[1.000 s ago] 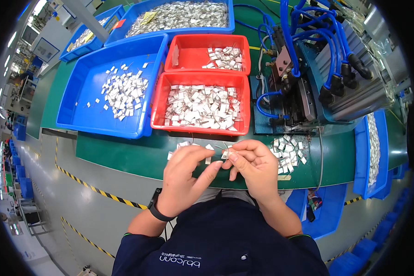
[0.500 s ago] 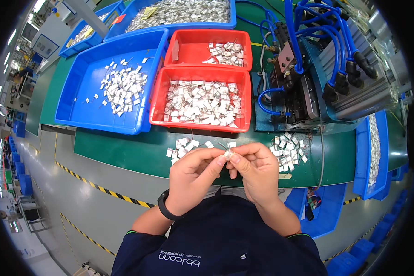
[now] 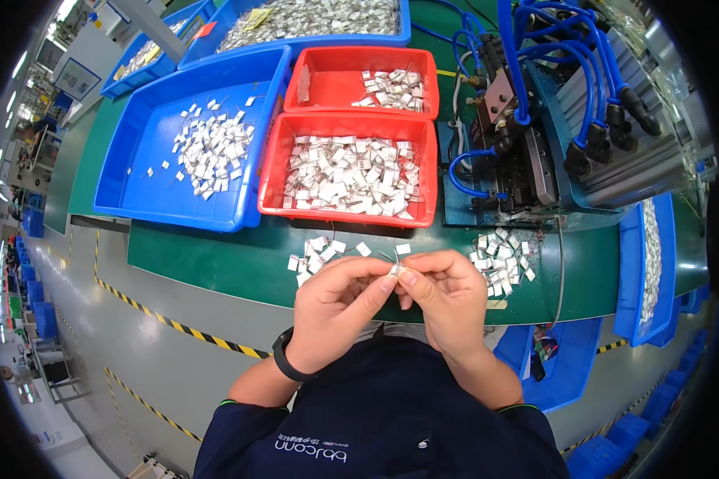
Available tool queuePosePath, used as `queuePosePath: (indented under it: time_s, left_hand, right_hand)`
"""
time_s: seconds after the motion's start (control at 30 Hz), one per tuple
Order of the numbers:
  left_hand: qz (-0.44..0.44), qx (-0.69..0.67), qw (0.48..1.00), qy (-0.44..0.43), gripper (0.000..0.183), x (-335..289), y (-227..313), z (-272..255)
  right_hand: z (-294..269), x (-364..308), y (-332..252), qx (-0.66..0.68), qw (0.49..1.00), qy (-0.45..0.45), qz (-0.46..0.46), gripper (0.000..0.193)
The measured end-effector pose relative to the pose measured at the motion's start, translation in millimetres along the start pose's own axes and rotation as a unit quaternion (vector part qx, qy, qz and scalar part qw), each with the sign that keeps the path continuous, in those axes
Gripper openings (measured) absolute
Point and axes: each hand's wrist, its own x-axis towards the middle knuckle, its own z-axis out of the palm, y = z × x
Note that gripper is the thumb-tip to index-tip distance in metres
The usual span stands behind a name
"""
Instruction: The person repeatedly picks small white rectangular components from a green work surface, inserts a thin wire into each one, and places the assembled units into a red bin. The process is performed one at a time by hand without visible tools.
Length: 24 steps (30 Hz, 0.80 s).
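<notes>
Close to the table's near edge, my left hand [image 3: 345,299] and my right hand [image 3: 447,297] meet fingertip to fingertip. Both pinch one small white part with thin wire leads [image 3: 396,257]; the leads stick up past my fingers, while its body is mostly hidden by the thumbs. Just beyond my left hand lies a loose pile of white wired parts [image 3: 318,254]. A second pile of such parts [image 3: 501,262] rests right of my right hand. A single white part [image 3: 403,249] lies just past my fingertips.
A red bin [image 3: 268,180] full of white parts stands ahead, a second red bin [image 3: 327,88] behind it. Left is a blue bin [image 3: 140,152], partly filled. At right stands a machine with blue air hoses [image 3: 527,160]; a blue tray [image 3: 629,295] lies beyond it.
Both hands stay nearly in place, still pinching the small part. The view has shifted slightly; nothing else has visibly moved.
</notes>
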Motion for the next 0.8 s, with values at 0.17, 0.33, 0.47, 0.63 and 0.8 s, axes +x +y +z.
queuePosePath:
  time_s: [0.17,0.33,0.47,0.63,0.8]
  left_hand:
    - [-0.008,0.029,1.0,-0.002,0.015,-1.1,-6.3,-3.8]
    - [0.041,0.051,0.998,0.011,0.015,-0.4,-12.8,-3.3]
    - [0.089,0.098,0.991,0.009,0.016,0.7,-18.5,-6.9]
    - [0.094,0.098,0.991,0.002,0.016,1.4,-18.8,-7.0]
    - [0.035,0.012,0.999,-0.017,0.017,0.1,-17.5,-6.2]
  right_hand:
    - [5.8,-4.5,1.2,-0.111,0.987,0.027,-0.117,0.016]
    - [1.4,-0.7,1.1,-0.337,0.898,0.021,-0.282,0.017]
    - [3.2,0.2,-3.7,-0.4,0.852,0.013,-0.338,0.019]
    - [3.4,-0.9,-4.9,-0.418,0.835,0.014,-0.358,0.02]
    - [3.2,-1.0,-4.1,-0.368,0.877,0.02,-0.309,0.017]
